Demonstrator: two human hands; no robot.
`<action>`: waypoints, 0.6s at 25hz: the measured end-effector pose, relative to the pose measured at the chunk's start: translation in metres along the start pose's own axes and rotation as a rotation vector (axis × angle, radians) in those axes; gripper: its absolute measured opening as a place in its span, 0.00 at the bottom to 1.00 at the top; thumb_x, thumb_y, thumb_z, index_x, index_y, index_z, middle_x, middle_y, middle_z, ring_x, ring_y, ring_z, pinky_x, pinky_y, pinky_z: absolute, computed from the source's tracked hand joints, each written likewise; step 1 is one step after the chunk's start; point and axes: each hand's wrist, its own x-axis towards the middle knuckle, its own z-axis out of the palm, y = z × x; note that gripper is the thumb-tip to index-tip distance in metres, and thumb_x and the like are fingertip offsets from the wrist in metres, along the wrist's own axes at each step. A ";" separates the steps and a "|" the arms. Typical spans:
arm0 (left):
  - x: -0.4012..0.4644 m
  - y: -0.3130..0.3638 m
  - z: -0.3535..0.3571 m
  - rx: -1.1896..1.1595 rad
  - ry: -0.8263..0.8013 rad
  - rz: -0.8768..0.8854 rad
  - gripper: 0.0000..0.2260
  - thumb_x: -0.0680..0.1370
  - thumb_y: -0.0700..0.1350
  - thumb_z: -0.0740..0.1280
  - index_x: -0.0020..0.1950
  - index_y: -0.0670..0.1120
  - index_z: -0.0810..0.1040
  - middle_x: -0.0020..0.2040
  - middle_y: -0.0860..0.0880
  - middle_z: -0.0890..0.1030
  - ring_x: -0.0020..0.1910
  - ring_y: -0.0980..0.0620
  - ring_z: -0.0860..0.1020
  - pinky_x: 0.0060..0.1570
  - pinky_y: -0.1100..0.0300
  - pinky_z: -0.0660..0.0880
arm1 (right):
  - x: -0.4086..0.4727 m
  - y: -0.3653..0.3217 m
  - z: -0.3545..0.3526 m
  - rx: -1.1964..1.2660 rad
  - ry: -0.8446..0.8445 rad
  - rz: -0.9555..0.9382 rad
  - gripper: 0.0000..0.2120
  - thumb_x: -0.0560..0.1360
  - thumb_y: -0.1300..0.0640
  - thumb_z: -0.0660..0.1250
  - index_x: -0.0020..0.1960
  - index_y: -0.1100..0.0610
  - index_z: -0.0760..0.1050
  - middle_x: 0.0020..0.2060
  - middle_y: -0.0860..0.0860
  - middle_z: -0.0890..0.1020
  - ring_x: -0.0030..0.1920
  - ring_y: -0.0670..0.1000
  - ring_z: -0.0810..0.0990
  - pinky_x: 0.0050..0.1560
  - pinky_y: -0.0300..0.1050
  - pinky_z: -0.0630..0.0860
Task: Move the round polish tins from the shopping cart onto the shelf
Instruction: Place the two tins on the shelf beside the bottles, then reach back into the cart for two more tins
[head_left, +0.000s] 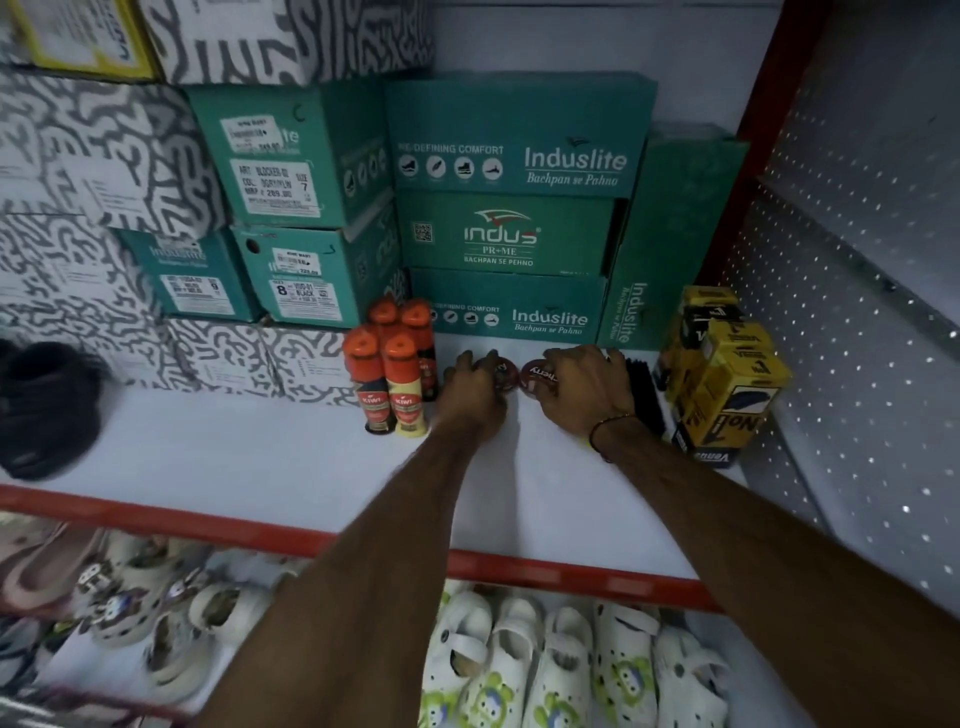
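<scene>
The left hand (474, 383) has its fingers curled down over a dark round polish tin (500, 375), and the right hand (584, 387) closes its fingers on a red round polish tin (540, 373); both tins sit side by side on the white shelf (260, 457). Left of the left fingers stand Kiwi polish bottles (390, 371). Beside the right hand lies a black brush (647, 397), then yellow boxes (722, 374). Beyond the fingertips, green Induslite shoe boxes (511, 208) are stacked.
</scene>
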 end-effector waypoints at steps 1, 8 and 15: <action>-0.010 0.002 -0.004 -0.021 0.028 0.042 0.27 0.78 0.37 0.65 0.77 0.46 0.69 0.74 0.36 0.71 0.72 0.33 0.71 0.71 0.41 0.73 | -0.006 -0.003 -0.005 0.020 0.025 0.009 0.16 0.77 0.46 0.65 0.59 0.53 0.78 0.55 0.55 0.85 0.59 0.58 0.78 0.62 0.55 0.69; -0.139 -0.024 -0.036 -0.086 0.263 0.184 0.11 0.79 0.43 0.65 0.59 0.44 0.80 0.59 0.44 0.81 0.53 0.42 0.82 0.48 0.49 0.81 | -0.099 -0.078 -0.044 0.280 0.334 0.051 0.11 0.74 0.53 0.61 0.50 0.55 0.79 0.46 0.53 0.85 0.50 0.59 0.79 0.49 0.53 0.69; -0.303 -0.165 -0.035 0.081 0.499 -0.130 0.08 0.79 0.42 0.65 0.56 0.42 0.78 0.56 0.40 0.78 0.50 0.38 0.80 0.44 0.46 0.79 | -0.210 -0.221 -0.003 0.442 0.363 -0.401 0.02 0.71 0.57 0.67 0.41 0.56 0.77 0.35 0.51 0.80 0.39 0.57 0.75 0.42 0.53 0.67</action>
